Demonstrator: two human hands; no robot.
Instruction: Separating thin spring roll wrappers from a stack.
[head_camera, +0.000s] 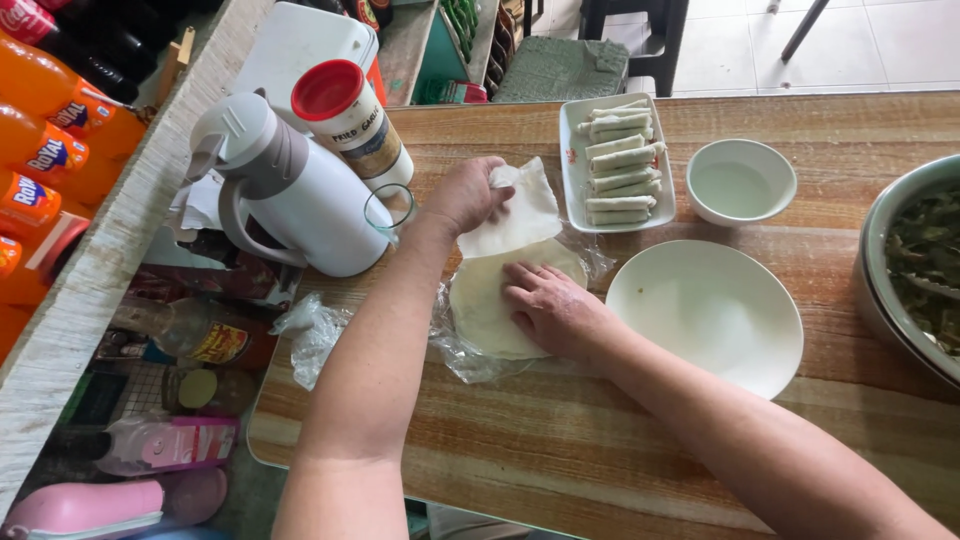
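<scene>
Wood-grain laminate covers the table (600, 440), which carries everything within reach. Nearest, the right hand (550, 305) lies flat and open, fingers spread, pressing down on a stack of round wrappers (485, 310) that sits on a crumpled clear plastic bag (455, 350). Just beyond, the left hand (465, 195) is closed in a pinch on the edge of one thin wrapper sheet (520, 215), lifted and folded away from the stack while its lower edge seems to cling to the sheets beneath.

The sheet looks very thin, so a quick or uneven pull could tear it, above all where it clings to the stack. If the flat hand eases off, several sheets might come up together or the plastic could drag along. Beside the stack to the right waits an empty white plate (705, 315).

Farther off, a small white bowl (742, 182) holds what looks like clear liquid, and a rectangular white tray (575, 170) carries rolled wraps (620, 165) in a row. A drinking glass (388, 210) stands touching or just beside the left wrist, near a white thermos jug (290, 195) and a red-capped jar (350, 120); a swing of that arm could knock the glass. At the right edge a metal bowl (875, 270) holds dark greens.
</scene>
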